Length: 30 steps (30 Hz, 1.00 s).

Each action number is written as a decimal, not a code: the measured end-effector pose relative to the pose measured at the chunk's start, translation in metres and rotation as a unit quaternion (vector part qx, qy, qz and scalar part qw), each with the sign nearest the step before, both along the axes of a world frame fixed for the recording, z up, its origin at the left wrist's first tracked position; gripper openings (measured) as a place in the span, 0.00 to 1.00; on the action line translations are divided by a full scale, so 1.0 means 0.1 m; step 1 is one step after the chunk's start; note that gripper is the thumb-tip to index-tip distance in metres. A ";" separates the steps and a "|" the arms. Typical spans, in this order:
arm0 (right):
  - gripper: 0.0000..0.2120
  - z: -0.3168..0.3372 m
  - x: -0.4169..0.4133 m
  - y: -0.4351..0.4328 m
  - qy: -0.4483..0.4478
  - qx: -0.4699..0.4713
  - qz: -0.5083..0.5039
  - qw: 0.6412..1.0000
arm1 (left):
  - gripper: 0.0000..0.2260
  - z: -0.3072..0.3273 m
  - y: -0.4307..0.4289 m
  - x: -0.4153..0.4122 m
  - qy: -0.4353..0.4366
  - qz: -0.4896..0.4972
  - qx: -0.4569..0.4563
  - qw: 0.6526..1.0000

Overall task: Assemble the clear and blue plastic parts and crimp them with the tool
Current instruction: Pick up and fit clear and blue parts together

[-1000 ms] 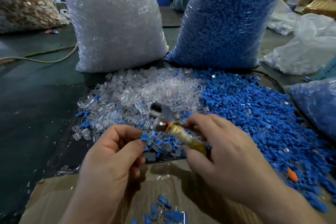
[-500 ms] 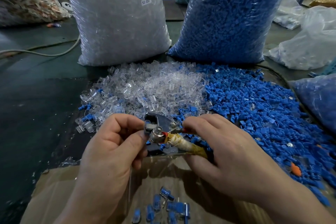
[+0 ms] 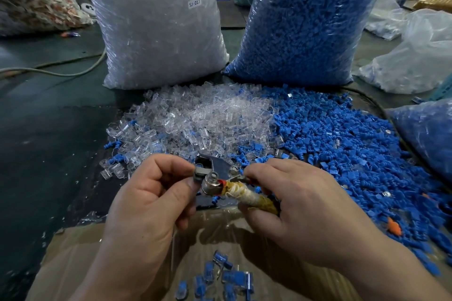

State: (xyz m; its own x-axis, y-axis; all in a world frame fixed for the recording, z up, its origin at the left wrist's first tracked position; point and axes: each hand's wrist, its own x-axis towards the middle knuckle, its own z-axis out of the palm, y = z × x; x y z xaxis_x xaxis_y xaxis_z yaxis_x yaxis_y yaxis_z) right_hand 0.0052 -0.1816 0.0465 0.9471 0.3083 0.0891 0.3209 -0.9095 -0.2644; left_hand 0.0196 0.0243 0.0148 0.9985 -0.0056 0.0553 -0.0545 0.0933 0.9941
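My right hand (image 3: 300, 205) grips the crimping tool (image 3: 215, 178) by its tape-wrapped handles, metal head pointing left. My left hand (image 3: 146, 198) pinches a small plastic part against the tool's jaw, with thumb and forefinger curled round it; the part itself is mostly hidden. Behind the hands lie a heap of loose clear parts (image 3: 195, 117) and, to its right, a heap of blue parts (image 3: 342, 142). Several assembled blue-and-clear pieces (image 3: 220, 276) lie in the cardboard box (image 3: 73, 247) under my hands.
A big bag of clear parts (image 3: 156, 27) and a big bag of blue parts (image 3: 305, 27) stand at the back. More plastic bags sit at the right. A cable (image 3: 61, 72) crosses the dark mat at the left. An orange piece (image 3: 393, 227) lies among the blue parts.
The tool's head has come down and left to meet my left hand. The blue part seen between my left fingers is now pressed at the jaw.
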 end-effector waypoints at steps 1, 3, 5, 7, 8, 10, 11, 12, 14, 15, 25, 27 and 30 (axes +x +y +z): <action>0.21 0.00 0.00 0.00 0.001 0.004 -0.001 1.000 | 0.07 0.01 -0.01 -0.01 -0.002 0.002 -0.002 1.000; 0.20 -0.01 -0.01 -0.01 0.009 0.017 -0.005 1.000 | 0.05 0.00 -0.03 -0.01 -0.007 0.015 0.005 1.000; 0.20 -0.03 -0.01 -0.03 0.012 0.022 -0.019 1.000 | 0.12 -0.03 -0.01 0.02 -0.006 0.046 0.031 0.998; 0.22 -0.06 0.01 -0.07 -0.015 -0.003 -0.047 0.999 | 0.13 -0.04 0.02 0.04 0.008 0.059 0.049 0.997; 0.24 -0.07 0.04 -0.08 -0.028 -0.025 -0.065 0.997 | 0.13 -0.04 0.03 0.04 0.025 0.047 0.053 0.997; 0.29 -0.08 0.10 -0.08 -0.027 -0.072 -0.097 0.992 | 0.11 -0.04 0.02 0.03 0.070 -0.004 0.076 0.995; 0.31 -0.09 0.14 -0.08 -0.014 -0.090 -0.104 0.990 | 0.10 -0.04 0.00 0.02 0.085 -0.028 0.096 0.991; 0.33 -0.09 0.17 -0.07 -0.003 -0.100 -0.105 0.989 | 0.09 -0.05 -0.02 0.01 0.093 -0.042 0.116 0.988; 0.34 -0.11 0.21 -0.06 0.006 -0.110 -0.103 0.989 | 0.10 -0.04 -0.05 -0.01 0.092 -0.042 0.140 0.985; 0.34 -0.12 0.22 -0.05 0.006 -0.111 -0.103 0.989 | 0.11 -0.04 -0.06 -0.02 0.088 -0.034 0.147 0.985; 0.08 -0.17 0.03 0.24 -0.175 0.025 0.044 0.983 | 0.07 -0.06 -0.15 -0.11 0.005 -0.003 0.217 0.976; 0.04 -0.18 0.02 0.22 -0.174 0.030 0.040 0.983 | 0.06 0.01 -0.15 -0.14 -0.031 0.000 0.225 0.974; 0.02 -0.16 0.01 0.21 -0.163 0.042 0.042 0.985 | 0.08 0.07 -0.14 -0.15 -0.040 0.004 0.216 0.976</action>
